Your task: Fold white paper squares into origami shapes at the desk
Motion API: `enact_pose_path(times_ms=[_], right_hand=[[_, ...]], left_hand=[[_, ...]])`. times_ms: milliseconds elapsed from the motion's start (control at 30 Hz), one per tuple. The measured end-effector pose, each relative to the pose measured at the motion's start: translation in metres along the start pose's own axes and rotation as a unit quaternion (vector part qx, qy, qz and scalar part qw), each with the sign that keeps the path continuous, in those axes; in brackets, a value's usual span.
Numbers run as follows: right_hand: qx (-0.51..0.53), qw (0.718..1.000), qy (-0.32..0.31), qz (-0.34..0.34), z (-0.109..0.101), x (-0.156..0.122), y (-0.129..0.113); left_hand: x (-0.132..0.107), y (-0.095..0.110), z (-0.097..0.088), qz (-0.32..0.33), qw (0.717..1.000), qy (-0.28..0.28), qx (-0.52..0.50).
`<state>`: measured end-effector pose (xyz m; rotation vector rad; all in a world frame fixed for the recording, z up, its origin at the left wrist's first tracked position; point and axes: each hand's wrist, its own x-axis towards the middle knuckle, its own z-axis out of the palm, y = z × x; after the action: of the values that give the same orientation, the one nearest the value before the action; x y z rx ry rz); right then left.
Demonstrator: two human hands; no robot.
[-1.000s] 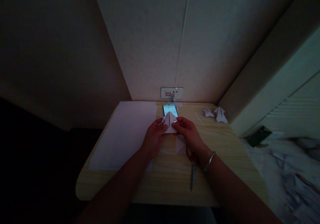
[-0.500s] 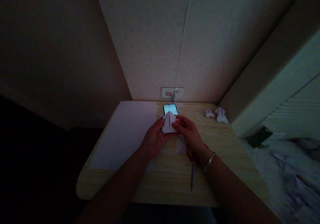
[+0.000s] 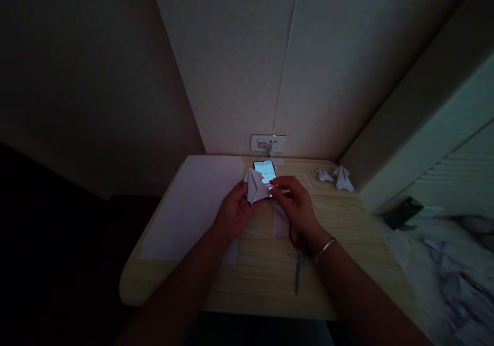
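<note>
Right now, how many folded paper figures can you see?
3: a held figure in the left hand, plus a smaller figure and a larger figure near the back right of the table. Blurred clutter at far right may hide others.

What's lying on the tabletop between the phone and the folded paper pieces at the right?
A thin white strip lies between the phone and the folded pieces, nearer the pieces; the head view shows it, with the right hand covering part of the stretch.
</note>
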<state>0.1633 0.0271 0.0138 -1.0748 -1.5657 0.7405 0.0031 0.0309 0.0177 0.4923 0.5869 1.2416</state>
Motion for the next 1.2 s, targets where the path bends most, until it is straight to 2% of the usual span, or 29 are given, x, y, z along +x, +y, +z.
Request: enact_pose_path(times_ms=[100,167,300,467,600,833,1067,1200], right_hand=[[-0.107,0.985,-0.062,-0.122,-0.004,-0.002,-0.001],[-0.161,0.969,-0.093,-0.162,-0.005,-0.002,0.000],[-0.229,0.950,-0.116,-0.176,-0.006,-0.003,0.003],[-0.253,0.939,-0.125,-0.194,-0.007,-0.004,0.001],[-0.241,0.946,-0.112,-0.187,-0.007,-0.004,0.000],[-0.186,0.969,-0.074,-0.142,-0.006,-0.005,-0.001],[-0.082,0.993,-0.039,-0.078,0.002,-0.005,-0.003],[-0.081,0.993,-0.036,-0.084,0.004,-0.005,-0.004]], left_hand=[[0.000,0.001,0.000,0.012,1.000,0.000,0.005],[-0.001,0.001,0.002,0.016,1.000,-0.003,0.021],[-0.004,-0.001,0.006,0.012,0.998,0.014,0.061],[-0.005,-0.004,0.006,0.021,0.996,0.022,0.078],[-0.007,-0.005,0.006,0.048,0.994,0.003,0.100],[-0.014,-0.004,0.011,0.077,0.983,-0.066,0.151],[-0.010,-0.010,0.009,0.136,0.974,-0.041,0.176],[-0.009,-0.012,0.005,0.148,0.964,-0.024,0.220]])
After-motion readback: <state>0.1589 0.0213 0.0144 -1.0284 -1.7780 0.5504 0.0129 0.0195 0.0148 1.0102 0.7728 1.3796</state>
